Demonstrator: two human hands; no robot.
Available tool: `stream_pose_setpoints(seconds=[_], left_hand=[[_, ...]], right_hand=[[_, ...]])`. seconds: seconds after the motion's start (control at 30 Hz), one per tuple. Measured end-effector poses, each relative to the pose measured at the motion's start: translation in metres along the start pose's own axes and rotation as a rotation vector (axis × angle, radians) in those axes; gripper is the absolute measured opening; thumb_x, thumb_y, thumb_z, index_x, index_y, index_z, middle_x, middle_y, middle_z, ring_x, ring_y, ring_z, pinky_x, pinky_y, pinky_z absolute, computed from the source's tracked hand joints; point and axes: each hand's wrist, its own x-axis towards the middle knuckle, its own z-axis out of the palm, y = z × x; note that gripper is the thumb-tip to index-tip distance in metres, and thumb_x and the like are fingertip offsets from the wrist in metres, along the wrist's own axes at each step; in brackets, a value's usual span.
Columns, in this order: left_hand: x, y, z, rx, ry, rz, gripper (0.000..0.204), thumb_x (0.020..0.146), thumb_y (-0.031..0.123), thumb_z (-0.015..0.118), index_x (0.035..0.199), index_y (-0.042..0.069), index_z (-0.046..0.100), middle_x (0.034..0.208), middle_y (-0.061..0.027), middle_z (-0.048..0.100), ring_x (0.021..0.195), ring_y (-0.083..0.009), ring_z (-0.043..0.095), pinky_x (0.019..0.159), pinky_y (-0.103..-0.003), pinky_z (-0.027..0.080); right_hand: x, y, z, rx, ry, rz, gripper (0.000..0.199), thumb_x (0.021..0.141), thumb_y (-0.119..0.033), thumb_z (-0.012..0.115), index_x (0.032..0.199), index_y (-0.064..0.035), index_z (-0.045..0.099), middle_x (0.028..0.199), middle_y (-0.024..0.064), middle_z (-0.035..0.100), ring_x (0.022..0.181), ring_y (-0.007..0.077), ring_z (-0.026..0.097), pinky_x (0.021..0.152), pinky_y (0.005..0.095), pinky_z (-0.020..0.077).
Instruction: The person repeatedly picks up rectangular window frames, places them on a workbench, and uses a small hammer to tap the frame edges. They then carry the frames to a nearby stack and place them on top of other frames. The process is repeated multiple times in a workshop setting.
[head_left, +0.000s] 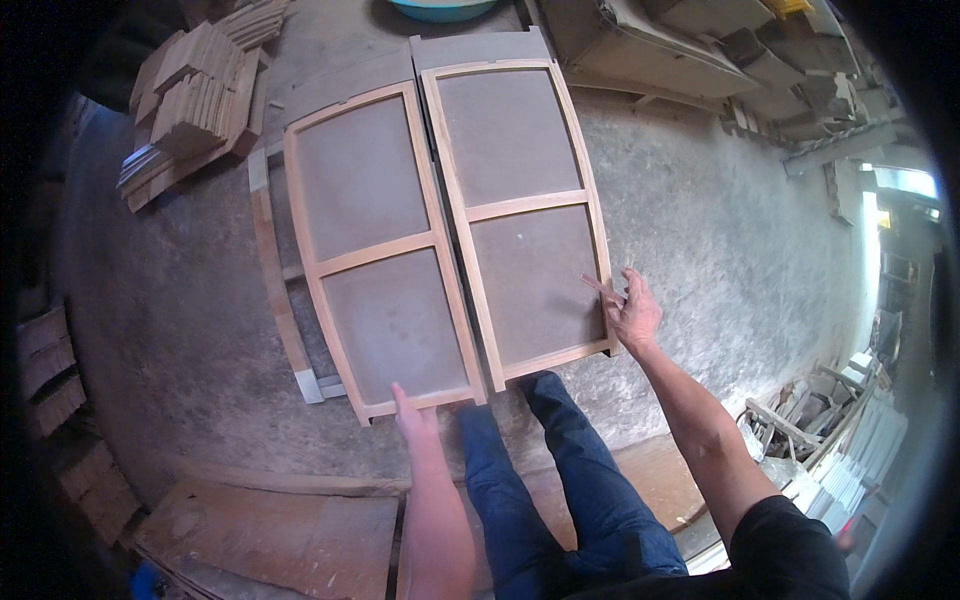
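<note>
The left hand (413, 420) is at the lower edge of the left wood-framed panel (376, 253); I cannot tell its grip. The right hand (637, 312) pinches a thin strip (598, 287) over the right wood-framed panel (525, 207), which lies alongside.

floor (720, 220): grey, stained | upper left: stacked boards (200, 90) | right: bright opening (908, 182)

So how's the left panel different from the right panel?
The left panel sits lower in the picture than the right panel. The left panel has darker smudges on its lower half; the right panel has a small pale spot there. The left hand is at the left panel's near end; the right hand, holding a thin strip, is at the right panel's outer edge. Both have light wood edges, a crossbar and two grey-brown sections.
</note>
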Motion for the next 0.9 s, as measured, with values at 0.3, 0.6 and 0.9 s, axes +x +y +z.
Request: stream_pose_setpoints(seconds=[0.3, 0.6, 0.9], left_hand=[[-0.022, -0.046, 0.013, 0.169, -0.117, -0.076, 0.068, 0.097, 0.035, 0.068, 0.148, -0.001, 0.040, 0.147, -0.0145, 0.047, 0.133, -0.0341, 0.049, 0.108, -0.057, 0.043], [-0.022, -0.060, 0.007, 0.289, -0.101, -0.083, 0.068, 0.086, 0.020, 0.083, 0.136, 0.001, 0.040, 0.126, -0.0154, 0.054, 0.117, -0.0333, 0.058, 0.094, -0.051, 0.054], [-0.092, -0.052, 0.030, 0.350, 0.200, 0.224, 0.106, 0.082, 0.021, 0.085, 0.158, 0.008, 0.013, 0.157, -0.0198, 0.035, 0.133, -0.0343, 0.048, 0.103, -0.057, 0.047]], right_hand=[[-0.003, 0.021, 0.001, -0.062, -0.403, 0.047, 0.038, 0.087, -0.030, 0.069, 0.116, -0.0075, 0.058, 0.096, 0.0193, 0.071, 0.087, 0.0411, 0.069, 0.074, 0.0492, 0.0560], [-0.005, 0.035, 0.019, -0.071, -0.359, -0.088, 0.033, 0.086, -0.030, 0.070, 0.104, -0.0062, 0.055, 0.085, 0.0224, 0.070, 0.080, 0.0438, 0.068, 0.069, 0.0525, 0.0544], [-0.011, 0.012, -0.036, 0.067, -0.319, -0.011, 0.047, 0.083, -0.040, 0.072, 0.116, -0.0067, 0.065, 0.094, 0.0221, 0.072, 0.090, 0.0420, 0.069, 0.079, 0.0487, 0.0555]])
